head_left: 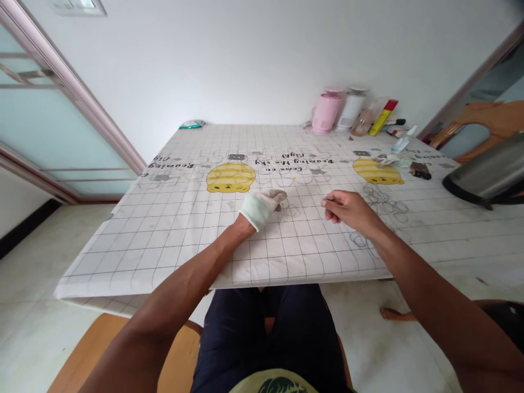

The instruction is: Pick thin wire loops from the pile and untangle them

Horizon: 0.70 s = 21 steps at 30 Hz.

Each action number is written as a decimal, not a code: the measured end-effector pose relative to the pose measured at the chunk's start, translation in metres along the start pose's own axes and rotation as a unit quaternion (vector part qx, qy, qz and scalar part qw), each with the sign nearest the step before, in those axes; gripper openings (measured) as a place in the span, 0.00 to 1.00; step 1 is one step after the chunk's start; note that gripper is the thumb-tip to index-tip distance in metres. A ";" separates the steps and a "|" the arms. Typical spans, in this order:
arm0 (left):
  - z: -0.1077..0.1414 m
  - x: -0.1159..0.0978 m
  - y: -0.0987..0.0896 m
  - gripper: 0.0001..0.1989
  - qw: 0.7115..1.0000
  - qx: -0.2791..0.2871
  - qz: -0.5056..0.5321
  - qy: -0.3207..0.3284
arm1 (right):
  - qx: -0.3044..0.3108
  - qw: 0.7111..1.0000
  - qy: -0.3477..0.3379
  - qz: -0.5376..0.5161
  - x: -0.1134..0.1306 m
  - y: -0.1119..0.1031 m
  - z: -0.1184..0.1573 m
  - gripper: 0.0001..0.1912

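Note:
My left hand point(265, 206) wears a white glove with a pale green cuff, its fingers closed together low over the table. A few thin, wiry loops point(291, 210) come out at its fingertips; whether they lie on the cloth or hang just above it I cannot tell. My right hand point(343, 207) is bare, with thumb and fingertips pinched together a short way to the right. Anything in that pinch is too fine to see. Beside and beyond the right wrist, a loose pile of thin grey loops point(387, 203) lies on the checked tablecloth point(172, 218).
Along the wall stand a pink canister point(326, 112), a white canister point(351, 109) and a yellow-red box point(383, 118). A small clear bottle point(404, 138) and a dark block point(421, 171) sit at right, near a metal kettle point(487, 169). A green packet point(191, 124) lies at the far left corner.

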State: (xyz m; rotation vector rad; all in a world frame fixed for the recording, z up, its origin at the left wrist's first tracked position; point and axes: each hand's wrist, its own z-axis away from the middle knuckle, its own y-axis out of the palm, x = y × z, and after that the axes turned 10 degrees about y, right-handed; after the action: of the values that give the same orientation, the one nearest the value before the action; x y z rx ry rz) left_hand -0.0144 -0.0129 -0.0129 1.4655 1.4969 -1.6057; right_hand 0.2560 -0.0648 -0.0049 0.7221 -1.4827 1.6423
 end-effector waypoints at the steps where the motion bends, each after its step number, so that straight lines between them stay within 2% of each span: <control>1: -0.001 -0.002 -0.002 0.15 1.000 -0.006 0.022 -0.005 | -0.032 0.995 -0.007 0.091 -0.003 -0.007 -0.001 0.11; 4: -0.002 -0.006 -0.006 0.13 0.997 -0.027 0.076 -0.019 | -0.106 0.948 -0.046 0.295 -0.009 -0.020 0.002 0.09; 6: -0.002 -0.009 -0.007 0.12 0.995 -0.034 0.095 -0.025 | -0.155 0.925 -0.115 0.327 -0.006 -0.016 0.008 0.08; 7: -0.002 -0.010 -0.007 0.11 0.994 -0.037 0.100 -0.028 | -0.153 0.925 -0.150 0.313 -0.003 -0.011 0.012 0.09; 8: -0.001 -0.011 -0.008 0.11 0.993 -0.039 0.103 -0.029 | -0.124 0.935 -0.172 0.285 0.002 -0.004 0.016 0.11; 10: -0.001 -0.013 -0.008 0.10 0.993 -0.041 0.105 -0.029 | -0.042 0.961 -0.188 0.199 0.013 0.013 0.022 0.14; 12: 0.000 -0.013 -0.009 0.10 0.994 -0.037 0.104 -0.027 | -0.011 0.971 -0.199 0.133 0.023 0.030 0.025 0.14; 16: 0.000 -0.014 -0.012 0.10 0.993 -0.024 0.111 -0.024 | 0.023 0.988 -0.150 0.031 0.029 0.052 0.019 0.19; 21: -0.002 -0.015 -0.014 0.14 0.989 -0.013 0.145 -0.023 | 0.050 0.987 -0.094 -0.123 0.022 0.056 0.012 0.18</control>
State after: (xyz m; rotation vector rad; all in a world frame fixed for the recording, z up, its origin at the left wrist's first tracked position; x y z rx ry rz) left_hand -0.0216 -0.0120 0.0062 1.5389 1.2103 -1.4292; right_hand 0.1962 -0.0731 -0.0143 1.0961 -1.3840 1.4999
